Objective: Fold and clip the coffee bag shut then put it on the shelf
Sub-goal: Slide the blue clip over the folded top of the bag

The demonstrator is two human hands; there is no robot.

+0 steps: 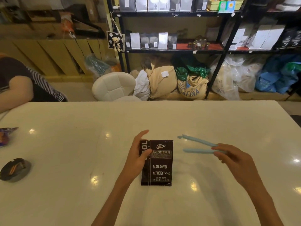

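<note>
A dark brown coffee bag point(160, 167) with white lettering stands upright on the white table point(81, 144), near its middle. My left hand point(138, 157) grips the bag's upper left side, thumb on the front. To the right, my right hand point(231, 156) holds a light blue bag clip point(197, 145) by its hinge end; the clip's two arms are spread apart and point left toward the bag, clear of it. Beyond the table stands a black metal shelf point(174, 50) with rows of coffee bags.
A dark round ashtray point(14, 169) and a snack wrapper point(7, 134) lie at the table's left edge. Another person's arm point(16, 90) rests at the far left corner. A white stool point(114, 86) and sacks point(192, 85) sit between table and shelf.
</note>
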